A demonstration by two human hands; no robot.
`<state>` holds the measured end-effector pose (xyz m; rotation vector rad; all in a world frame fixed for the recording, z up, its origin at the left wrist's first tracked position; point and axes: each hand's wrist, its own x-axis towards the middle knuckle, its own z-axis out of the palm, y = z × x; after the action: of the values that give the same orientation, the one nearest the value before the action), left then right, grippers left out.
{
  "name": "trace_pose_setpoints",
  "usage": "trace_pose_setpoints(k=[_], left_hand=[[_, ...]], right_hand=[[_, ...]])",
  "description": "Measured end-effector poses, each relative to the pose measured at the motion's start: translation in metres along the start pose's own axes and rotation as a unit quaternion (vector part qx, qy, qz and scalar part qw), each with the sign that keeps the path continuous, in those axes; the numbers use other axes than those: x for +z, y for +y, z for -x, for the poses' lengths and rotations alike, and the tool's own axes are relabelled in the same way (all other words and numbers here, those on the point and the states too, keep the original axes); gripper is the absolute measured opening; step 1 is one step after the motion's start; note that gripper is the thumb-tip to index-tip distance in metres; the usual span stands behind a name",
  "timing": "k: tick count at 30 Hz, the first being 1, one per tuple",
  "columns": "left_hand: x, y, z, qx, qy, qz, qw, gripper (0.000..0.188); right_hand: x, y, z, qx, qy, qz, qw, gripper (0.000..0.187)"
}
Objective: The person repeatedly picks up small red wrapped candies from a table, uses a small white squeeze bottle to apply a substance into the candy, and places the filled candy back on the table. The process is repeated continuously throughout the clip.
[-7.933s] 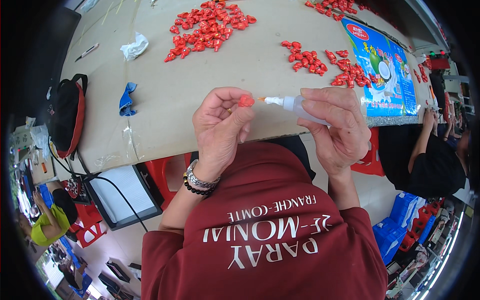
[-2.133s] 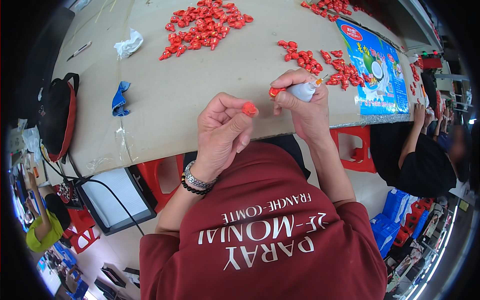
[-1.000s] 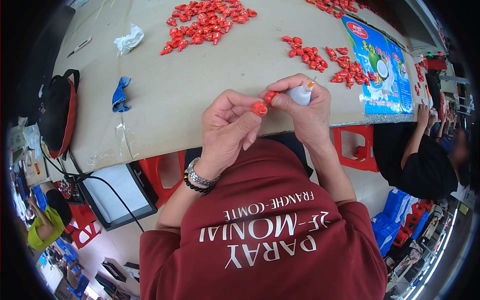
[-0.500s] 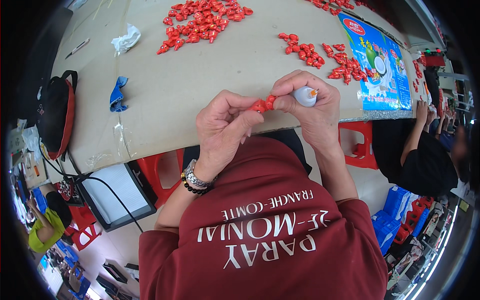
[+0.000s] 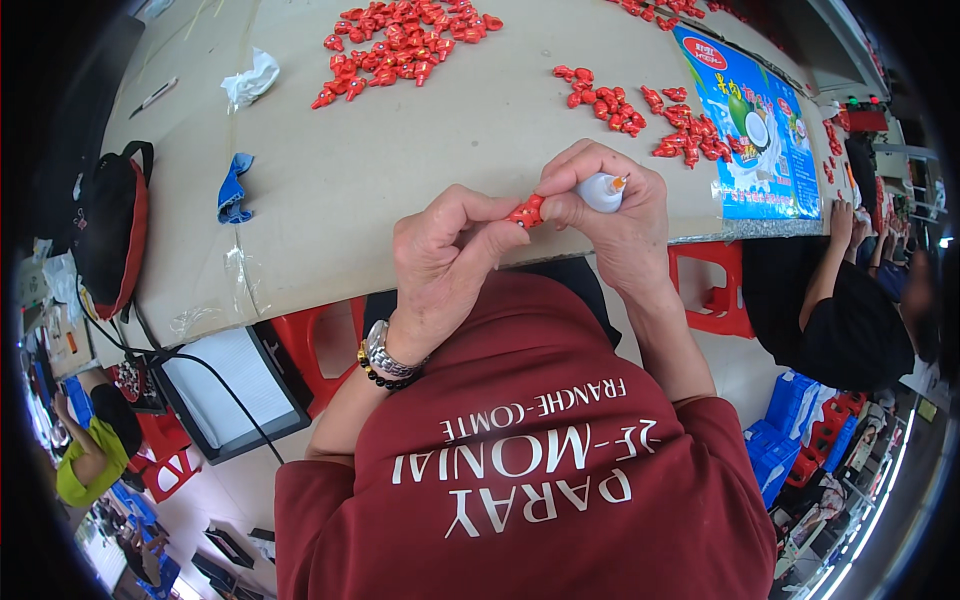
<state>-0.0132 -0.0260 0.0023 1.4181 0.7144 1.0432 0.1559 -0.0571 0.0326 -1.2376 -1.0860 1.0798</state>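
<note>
Between the fingertips of both hands sits a small glossy red figurine (image 5: 526, 213), just above the near edge of the table. My left hand (image 5: 440, 265) is closed, pinching its left end with thumb and fingers. My right hand (image 5: 625, 225) pinches the other end with thumb and forefinger. Tucked in that same right hand is a white squeeze bottle (image 5: 600, 193) with an orange-tipped nozzle, probably glue, pointing up and right. Fingers cover part of the figurine, so its full shape is hidden.
Red figurines lie in a large pile (image 5: 400, 45) at the far middle and a smaller group (image 5: 690, 130) to the right, beside a blue poster (image 5: 755, 130). Leftward are a crumpled tissue (image 5: 250, 78), a blue cloth scrap (image 5: 235, 188), a pen (image 5: 153, 97) and a black-red bag (image 5: 115, 230). Another person's arm (image 5: 830, 260) rests at the right.
The red object between my fingertips showed as two lobes end to end; now it looks like one compact piece, turned slightly. My right hand has shifted a little left, bottle still in it.
</note>
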Motion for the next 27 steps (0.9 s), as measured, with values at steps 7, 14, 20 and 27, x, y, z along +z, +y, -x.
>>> trace_pose_setpoints(k=[7,14,20,27], left_hand=[[0.002,-0.004,-0.002,0.073,-0.021,-0.030,0.997,0.013],[0.005,-0.003,-0.005,0.106,-0.020,-0.008,0.994,0.011],[0.005,-0.004,-0.003,0.090,-0.003,-0.023,0.996,0.009],[0.008,-0.003,-0.003,0.092,0.004,-0.002,0.996,0.008]], right_hand=[[0.002,0.013,0.002,0.002,0.011,-0.074,0.997,0.015],[0.005,0.015,0.002,0.001,0.012,-0.114,0.993,0.014],[0.007,0.017,0.004,-0.013,0.016,-0.122,0.992,0.015],[0.007,0.018,0.004,-0.015,0.019,-0.121,0.992,0.016]])
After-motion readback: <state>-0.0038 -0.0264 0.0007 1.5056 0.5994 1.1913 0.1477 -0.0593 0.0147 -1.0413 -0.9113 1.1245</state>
